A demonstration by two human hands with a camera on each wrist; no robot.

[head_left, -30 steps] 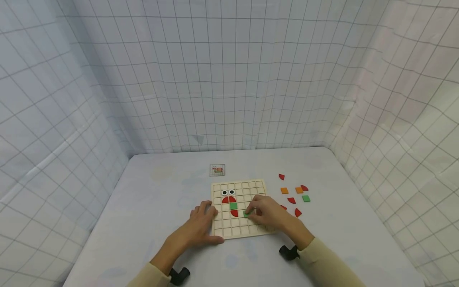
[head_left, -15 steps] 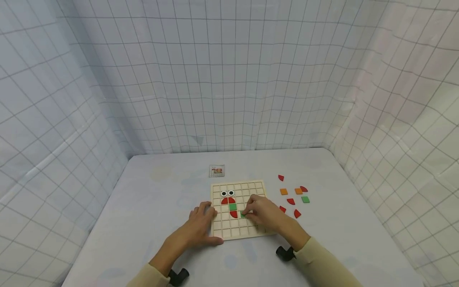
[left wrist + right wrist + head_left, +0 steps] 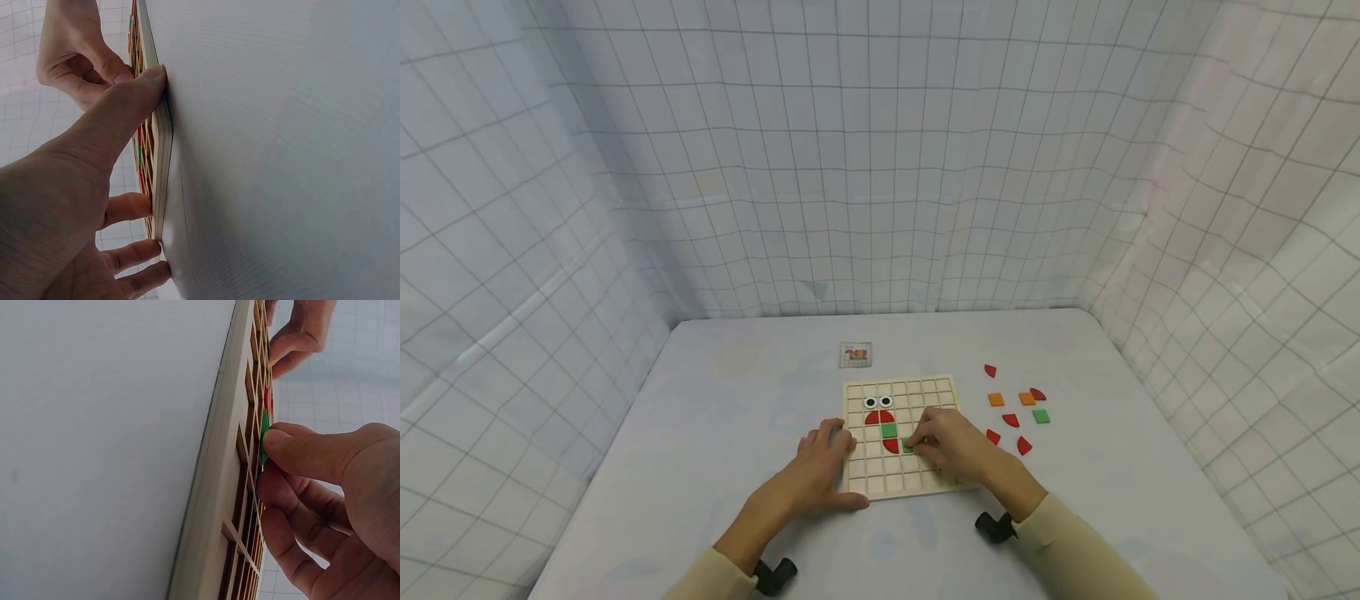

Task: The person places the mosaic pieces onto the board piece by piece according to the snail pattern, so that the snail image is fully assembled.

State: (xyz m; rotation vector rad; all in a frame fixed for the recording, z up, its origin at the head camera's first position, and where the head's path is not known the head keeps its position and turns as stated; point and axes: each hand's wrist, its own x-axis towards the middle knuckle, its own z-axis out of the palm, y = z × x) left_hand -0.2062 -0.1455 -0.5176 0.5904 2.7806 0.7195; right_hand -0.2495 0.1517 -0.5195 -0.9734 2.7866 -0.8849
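Note:
A pale wooden grid board [image 3: 917, 493] lies on the table before me. My right hand [image 3: 953, 447] pinches a green square tile [image 3: 264, 436] between thumb and fingertip, low over the board's cells and tilted in the right wrist view. To the tile's left on the grid sits a red quarter-circle tile [image 3: 891, 447], with another green square [image 3: 889, 430] above it. Higher up are two red quarter-circles [image 3: 879, 417] and two round eye tiles [image 3: 877, 402]. My left hand [image 3: 822, 473] rests spread at the board's left side, its thumb [image 3: 152, 73] against the near edge.
Loose pieces lie right of the board: several red quarter-circles [image 3: 1025, 446], two orange squares [image 3: 996, 399] and one green square [image 3: 1041, 416]. A small picture card [image 3: 855, 355] lies behind the board. Grid-patterned white curtains [image 3: 880, 167] stand around the table.
My right hand has shifted slightly left with the green tile, bringing it close beside the lower red quarter-circle. The left hand stays in place.

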